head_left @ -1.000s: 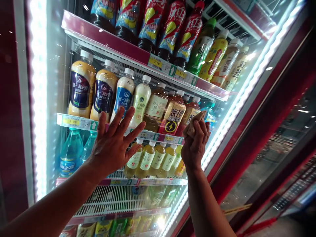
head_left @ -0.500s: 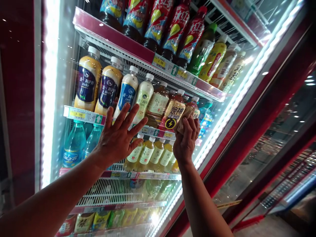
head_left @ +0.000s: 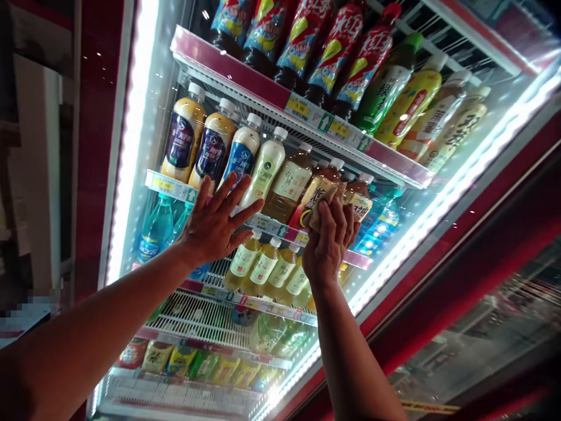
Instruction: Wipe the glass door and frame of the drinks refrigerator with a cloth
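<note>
A brownish cloth [head_left: 322, 207] is bunched under the fingers of my right hand [head_left: 328, 242], held up against the cooler's glass front. Behind it, inside the cooler, stand bottles with yellow-and-black labels. My left hand [head_left: 217, 222] has its fingers spread, palm toward the glass, and nothing in it. Past its fingertips are a blue-labelled white bottle [head_left: 240, 152] and a pale green-labelled bottle [head_left: 266, 166]. Whether the left palm touches the glass is hard to tell.
The lit cooler holds red-labelled bottles [head_left: 302, 35] on a higher shelf, small yellowish bottles [head_left: 263, 266] lower down, and packs [head_left: 158, 355] near the bottom. A bright light strip [head_left: 135, 117] runs up the left side. A dark red frame [head_left: 421, 280] crosses the right.
The view has shifted, so the cooler sits further right and tilts more. Against the bottles behind, my right hand and the cloth have moved left. My left hand stays spread.
</note>
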The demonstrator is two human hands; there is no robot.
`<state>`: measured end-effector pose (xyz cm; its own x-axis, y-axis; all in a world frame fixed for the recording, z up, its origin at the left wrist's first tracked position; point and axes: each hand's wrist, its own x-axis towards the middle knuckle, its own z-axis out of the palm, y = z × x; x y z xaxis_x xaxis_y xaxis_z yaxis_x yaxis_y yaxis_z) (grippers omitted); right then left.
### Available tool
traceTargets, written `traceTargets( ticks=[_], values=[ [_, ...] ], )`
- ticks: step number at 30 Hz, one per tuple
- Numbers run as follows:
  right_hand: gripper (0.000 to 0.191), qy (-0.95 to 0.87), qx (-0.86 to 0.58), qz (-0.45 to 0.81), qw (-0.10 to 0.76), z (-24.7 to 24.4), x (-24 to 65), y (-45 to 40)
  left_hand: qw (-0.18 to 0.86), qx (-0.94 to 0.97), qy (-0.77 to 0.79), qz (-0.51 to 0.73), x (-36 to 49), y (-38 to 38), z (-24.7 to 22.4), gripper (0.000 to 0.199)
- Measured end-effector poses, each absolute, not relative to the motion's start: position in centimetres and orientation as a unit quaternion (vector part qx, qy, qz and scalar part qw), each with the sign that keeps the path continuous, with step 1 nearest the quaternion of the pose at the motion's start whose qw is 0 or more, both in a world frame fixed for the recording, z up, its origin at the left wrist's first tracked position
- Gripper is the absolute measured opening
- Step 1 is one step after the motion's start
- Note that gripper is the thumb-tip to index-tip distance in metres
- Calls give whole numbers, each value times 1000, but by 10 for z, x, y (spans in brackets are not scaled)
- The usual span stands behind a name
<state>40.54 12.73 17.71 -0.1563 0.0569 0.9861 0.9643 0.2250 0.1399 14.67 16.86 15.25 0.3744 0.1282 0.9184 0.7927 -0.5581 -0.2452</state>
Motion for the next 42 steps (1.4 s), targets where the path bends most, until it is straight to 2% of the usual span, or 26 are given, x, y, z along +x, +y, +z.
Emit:
traceTargets(
  ticks=[6,12,19,25,33,38,42],
  values=[
    [53,-667,-395,-451,441,167,405,122,371,-745,-323,-450,145,169,152,84],
    [52,-618,-405,-439,512,181,408,129,383,-741,-325,-446,144,169,150,84],
    [54,-660,-402,-449,448,170,398,124,362,-745,-304,-470,143,171,149,78],
    [50,-615,-409,-457,496,184,380,132,371,-755,-288,-458,136,170,150,74],
    [53,-640,-410,-462,457,178,354,134,346,-810,-269,-390,111,163,162,67],
    [53,-584,-433,-452,517,188,344,141,345,-824,-240,-380,92,159,172,58],
    [55,-613,-441,-449,477,174,326,141,350,-801,-234,-425,72,162,180,53]
  ],
)
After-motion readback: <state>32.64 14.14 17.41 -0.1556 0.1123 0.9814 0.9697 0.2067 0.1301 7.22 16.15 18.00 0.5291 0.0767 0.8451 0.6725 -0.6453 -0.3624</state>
